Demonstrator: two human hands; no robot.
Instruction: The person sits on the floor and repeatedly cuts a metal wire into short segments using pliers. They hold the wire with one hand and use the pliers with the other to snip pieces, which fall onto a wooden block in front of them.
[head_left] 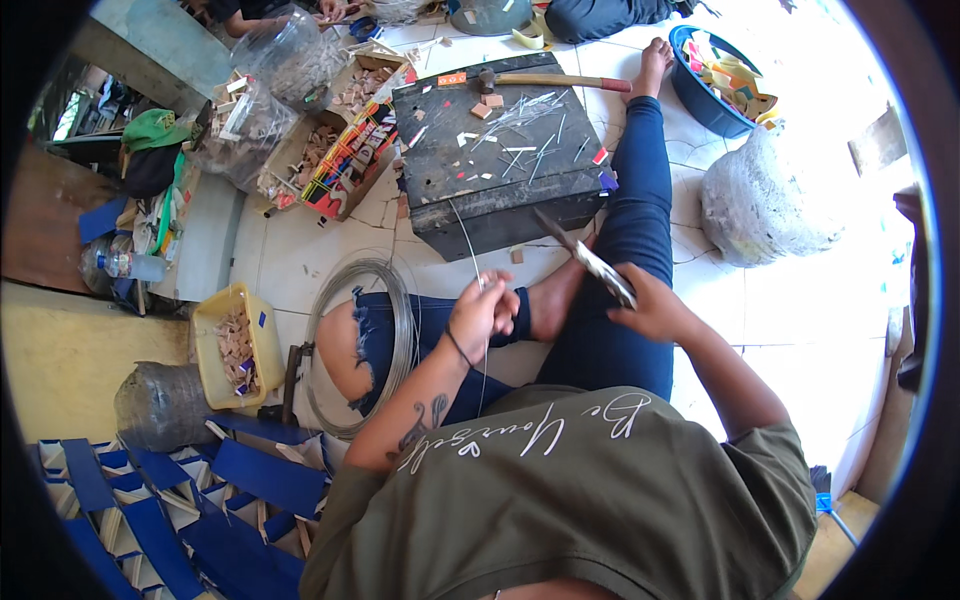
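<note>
My left hand (484,308) is closed around a thin metal wire (466,232), which runs up toward the black box and down past my wrist. In my right hand (655,303) are shears (602,272) with dark pointed blades and worn, pale handles, their tips aimed up and left toward the box. A wire coil (405,310) rests by my bent left knee. On the black box (440,170) in front of me lie a hammer (550,79), many short cut wires (530,120) and small wooden pieces (482,110).
Cartons of wooden pieces (345,175) stand left of the box, with a yellow basket (265,335) nearer. Blue-covered panels (265,480) are piled at lower left. A blue tub (688,95) of scraps and a wrapped bundle (765,205) are on the right. Another person's hand (332,10) shows at the far edge.
</note>
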